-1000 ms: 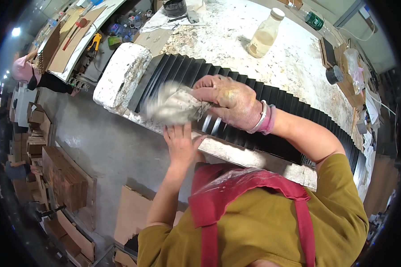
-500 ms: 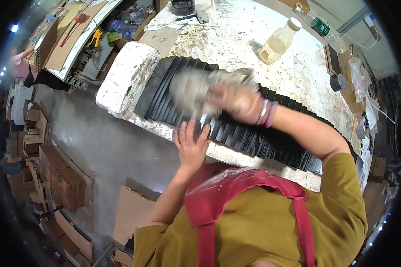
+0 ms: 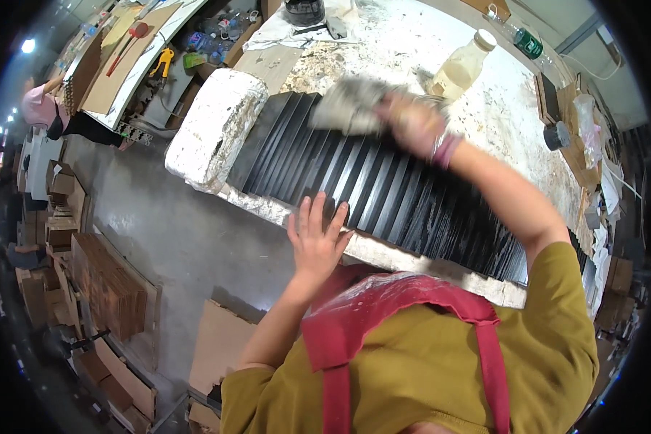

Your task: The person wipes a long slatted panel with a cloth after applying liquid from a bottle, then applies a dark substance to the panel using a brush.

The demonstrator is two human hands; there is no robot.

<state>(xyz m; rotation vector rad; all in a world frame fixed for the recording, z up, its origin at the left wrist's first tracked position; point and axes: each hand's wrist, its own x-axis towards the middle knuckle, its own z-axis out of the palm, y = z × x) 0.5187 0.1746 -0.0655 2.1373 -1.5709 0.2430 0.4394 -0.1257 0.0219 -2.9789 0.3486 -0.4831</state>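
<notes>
The right hand (image 3: 414, 126) grips a rag (image 3: 351, 107) over black strips (image 3: 322, 165), upper centre; the left hand (image 3: 317, 239) spreads its fingers mid-frame.

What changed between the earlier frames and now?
The right hand has moved the cloth away from the body and rightward, toward the far edge of the black strips. Nothing was let go. The left hand stays at their near edge; white block and bottle unmoved.
</notes>
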